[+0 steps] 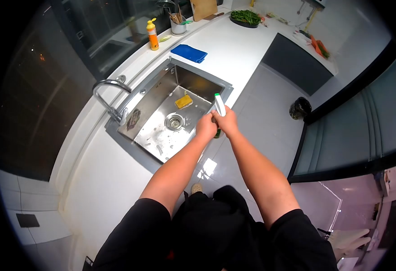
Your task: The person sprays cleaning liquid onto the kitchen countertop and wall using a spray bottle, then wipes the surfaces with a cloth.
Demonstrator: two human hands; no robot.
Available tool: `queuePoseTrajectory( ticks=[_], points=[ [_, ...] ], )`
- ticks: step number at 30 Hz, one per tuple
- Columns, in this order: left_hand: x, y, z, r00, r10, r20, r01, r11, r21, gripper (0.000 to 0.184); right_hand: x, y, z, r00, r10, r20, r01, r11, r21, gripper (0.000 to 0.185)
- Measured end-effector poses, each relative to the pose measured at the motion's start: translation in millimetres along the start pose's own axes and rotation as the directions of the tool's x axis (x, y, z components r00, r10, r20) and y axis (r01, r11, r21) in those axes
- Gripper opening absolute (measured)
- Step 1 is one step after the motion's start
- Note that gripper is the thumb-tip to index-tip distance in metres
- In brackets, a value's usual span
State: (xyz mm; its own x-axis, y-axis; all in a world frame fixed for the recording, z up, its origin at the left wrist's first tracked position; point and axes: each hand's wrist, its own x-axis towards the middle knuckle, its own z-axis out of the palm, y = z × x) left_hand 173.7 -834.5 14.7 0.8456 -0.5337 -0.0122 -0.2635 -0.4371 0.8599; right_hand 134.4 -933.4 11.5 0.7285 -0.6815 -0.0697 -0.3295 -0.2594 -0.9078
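A spray bottle (219, 105) with a white head and a green tip is held over the sink's front edge. My right hand (227, 123) is closed around its upper part. Pressed up against it, my left hand (205, 126) is closed on the bottle too, its fingertips partly hidden. Most of the bottle's body is covered by my hands; a bit of green shows below them. Just beyond, in the steel sink (155, 135), lies a yellow sponge (184, 101) near the drain (175, 122). Wet spots and bits of residue mark the sink floor.
A curved faucet (111, 82) rises at the sink's left. Behind the sink are a folded blue cloth (189, 53), an orange bottle (152, 35) and a utensil holder (178, 27). Green vegetables (245, 18) sit farther back. A black bin (300, 108) stands on the floor.
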Motion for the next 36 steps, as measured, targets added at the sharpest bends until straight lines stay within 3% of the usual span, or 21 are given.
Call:
queuePoseTrajectory(
  ticks=[5,7,8,11,16,20,25,27,28,30,32,33,34,36],
  points=[
    [84.6,-0.7,34.8,0.999,0.029,0.042,-0.026,0.997,-0.077,0.019,72.1,-2.4,-11.1,0.997,-0.019,-0.081,0.015,0.999,-0.041,0.034],
    [116.4,-0.5,48.6,0.997,0.07,0.029,-0.062,0.973,-0.221,0.02,107.0,3.1,-9.4,0.978,-0.04,-0.206,0.027,0.997,-0.067,0.034],
    [133.5,6.0,51.8,0.998,0.047,0.048,-0.037,0.98,-0.196,0.023,127.0,1.3,-14.2,0.977,-0.03,-0.21,0.011,0.996,-0.091,0.035],
    [203.2,7.3,77.7,0.99,0.136,-0.04,-0.142,0.97,-0.196,0.026,203.0,-5.0,-25.9,0.977,-0.089,-0.194,0.067,0.991,-0.114,0.035],
    [326.8,18.1,115.3,0.998,0.048,0.032,-0.04,0.973,-0.227,0.04,344.5,0.0,-37.3,0.995,-0.077,-0.066,0.071,0.994,-0.089,0.04],
    [399.2,27.7,142.6,0.997,0.073,-0.013,-0.074,0.975,-0.21,0.043,425.5,11.0,-46.5,0.999,-0.037,-0.033,0.035,0.998,-0.06,0.043],
    [467.3,24.6,173.2,0.993,0.1,-0.068,-0.114,0.959,-0.261,0.05,497.7,15.9,-56.2,0.996,-0.083,0.015,0.084,0.996,-0.038,0.046],
    [484.5,24.2,176.6,0.994,0.095,-0.062,-0.107,0.966,-0.235,0.052,521.0,29.5,-55.5,0.982,-0.188,-0.008,0.189,0.982,0.009,0.046],
    [490.6,23.3,177.1,0.993,0.104,-0.051,-0.113,0.967,-0.23,0.053,526.2,27.2,-59.2,0.993,-0.106,0.043,0.106,0.994,0.006,0.05],
    [495.3,19.6,174.9,0.994,0.096,-0.046,-0.103,0.971,-0.215,0.054,530.1,36.1,-59.3,0.993,-0.106,0.047,0.106,0.994,-0.001,0.051],
    [500.4,11.0,172.1,0.977,0.091,-0.191,-0.11,0.989,-0.095,0.056,529.4,58.0,-55.2,0.986,-0.168,0.011,0.169,0.985,-0.035,0.056],
    [504.9,-0.3,163.2,0.977,0.08,-0.197,-0.099,0.991,-0.088,0.056,522.5,77.4,-46.7,0.976,-0.192,-0.106,0.181,0.978,-0.107,0.054],
    [510.5,-20.9,150.9,0.958,0.139,-0.252,-0.094,0.979,0.183,0.057,512.8,96.1,-40.8,0.95,-0.219,-0.223,0.18,0.966,-0.183,0.051],
    [512.5,-54.0,128.0,0.916,0.204,-0.345,0.047,0.799,0.599,0.054,484.1,106.1,-41.0,0.974,-0.155,-0.167,0.125,0.976,-0.18,0.048]
  ],
)
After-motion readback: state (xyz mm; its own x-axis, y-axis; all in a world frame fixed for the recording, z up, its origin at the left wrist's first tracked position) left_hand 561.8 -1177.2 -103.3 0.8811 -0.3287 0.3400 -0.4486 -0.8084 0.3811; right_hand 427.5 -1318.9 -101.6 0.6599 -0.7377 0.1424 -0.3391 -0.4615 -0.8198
